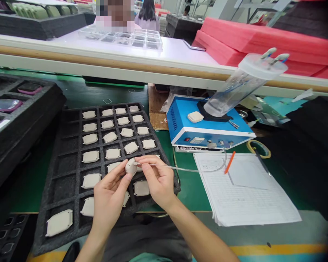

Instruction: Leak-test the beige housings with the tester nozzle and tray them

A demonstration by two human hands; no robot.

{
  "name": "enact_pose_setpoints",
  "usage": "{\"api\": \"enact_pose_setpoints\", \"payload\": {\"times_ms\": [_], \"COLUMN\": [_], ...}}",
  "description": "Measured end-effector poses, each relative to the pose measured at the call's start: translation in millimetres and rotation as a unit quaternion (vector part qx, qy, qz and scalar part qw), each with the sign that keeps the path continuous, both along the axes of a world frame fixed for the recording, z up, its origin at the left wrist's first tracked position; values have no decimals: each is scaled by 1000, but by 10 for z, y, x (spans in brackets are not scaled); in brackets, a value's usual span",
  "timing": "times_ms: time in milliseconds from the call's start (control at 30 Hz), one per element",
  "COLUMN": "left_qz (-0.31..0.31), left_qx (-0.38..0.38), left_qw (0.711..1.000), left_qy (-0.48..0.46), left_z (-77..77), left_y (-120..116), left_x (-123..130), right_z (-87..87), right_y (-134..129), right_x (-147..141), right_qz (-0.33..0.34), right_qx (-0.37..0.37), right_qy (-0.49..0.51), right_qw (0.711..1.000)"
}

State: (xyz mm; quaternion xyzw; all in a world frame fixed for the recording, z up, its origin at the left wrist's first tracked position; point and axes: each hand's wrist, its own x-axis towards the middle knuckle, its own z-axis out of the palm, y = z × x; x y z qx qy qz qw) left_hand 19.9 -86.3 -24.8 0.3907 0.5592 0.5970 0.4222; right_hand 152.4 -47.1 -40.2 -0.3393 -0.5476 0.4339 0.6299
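Between its thumb and fingers, my left hand [110, 194] pinches a small cream watch-like case [130, 167], tilted up on its edge above the foam tray. My right hand [160, 178] grips the thin end of a clear tube [186, 169], its tip touching or close to the case; the exact contact is too small to make out. That tube curves over to the front of a blue box-shaped machine [177, 127]. Beneath both hands lies the black foam tray [58, 194], with similar cream cases in many of its compartments.
A clear cylinder [229, 87] leans on the machine, beside another cream case [195, 116]. Papers [235, 203], an orange stick [230, 162] and a tape roll [258, 149] lie right. Stacked foam trays [24, 123] stand left. A raised shelf [120, 71] crosses behind; people sit beyond.
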Motion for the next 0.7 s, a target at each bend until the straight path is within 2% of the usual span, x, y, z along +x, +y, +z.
{"api": "enact_pose_setpoints", "payload": {"times_ms": [700], "left_qz": [14], "left_qx": [-28], "left_qw": [999], "left_qy": [19], "left_z": [-5], "left_y": [27], "left_x": [-10], "right_z": [-17], "right_y": [40], "right_x": [-31], "right_qz": [15], "right_qx": [-14], "right_qy": [17], "right_qw": [1000]}}
